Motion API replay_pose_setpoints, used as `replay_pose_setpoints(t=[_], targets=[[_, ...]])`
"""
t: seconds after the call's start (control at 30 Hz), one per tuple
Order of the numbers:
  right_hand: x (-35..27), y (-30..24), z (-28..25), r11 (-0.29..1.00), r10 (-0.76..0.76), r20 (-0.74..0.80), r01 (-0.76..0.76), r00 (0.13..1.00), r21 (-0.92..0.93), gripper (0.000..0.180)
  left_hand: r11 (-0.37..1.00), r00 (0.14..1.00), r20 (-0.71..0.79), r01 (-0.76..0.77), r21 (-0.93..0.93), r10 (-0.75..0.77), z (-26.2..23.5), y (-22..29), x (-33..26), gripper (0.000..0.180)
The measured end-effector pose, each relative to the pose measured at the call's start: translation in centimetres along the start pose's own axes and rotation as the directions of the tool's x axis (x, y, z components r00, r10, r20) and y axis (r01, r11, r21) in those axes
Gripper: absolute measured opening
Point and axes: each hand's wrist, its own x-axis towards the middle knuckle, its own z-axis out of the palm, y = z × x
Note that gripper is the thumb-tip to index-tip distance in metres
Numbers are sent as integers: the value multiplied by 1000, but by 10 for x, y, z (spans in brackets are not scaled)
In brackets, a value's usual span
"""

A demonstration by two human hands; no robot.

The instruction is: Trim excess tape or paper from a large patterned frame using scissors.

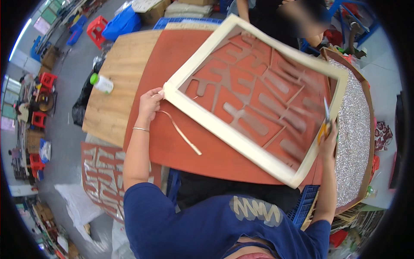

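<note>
A cream rectangular frame (pixel 215 122) is tilted over the red-brown tabletop (pixel 159 73). Inside it spans a see-through panel (pixel 224 86) with a pattern of rounded, finger-like shapes, partly smeared by motion. Its left corner is pinched in my left hand (pixel 150 103), and a thin pale strip (pixel 183 136) dangles from beside those fingers onto the tabletop. At the frame's right side, my right hand (pixel 330 142) is closed round a pair of scissors (pixel 326 116) with orange handles, blades pointing away from me. Whether those fingers also grip the frame is unclear.
Across the table a person in dark clothes (pixel 271 17) stands by the frame's far edge. A white bottle with a green cap (pixel 102 84) lies on the wooden board (pixel 125 56) at left. Right is a silver glittery surface (pixel 353 142); lower left, a patterned brown sheet (pixel 101 172).
</note>
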Motion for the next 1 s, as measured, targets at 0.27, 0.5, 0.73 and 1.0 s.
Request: replay_pose_setpoints(t=[0.27,0.5,0.73,1.0], targets=[[39,-20,-26,995,82,-4,-82,997,60,54,964,860,442,189,189,-255,35,-34,-157,36],[-70,-138,-28,994,35,314,-66,949,88,59,885,773,488,466,-1,-407,4,-34,-152,27],[-72,-213,-22,958,-133,480,-11,867,287,67,826,797,282,422,374,-535,34,-8,-157,33],[-37,-225,-21,507,-216,916,-763,338,401,55,766,791,436,575,-288,-430,52,-58,-205,19]])
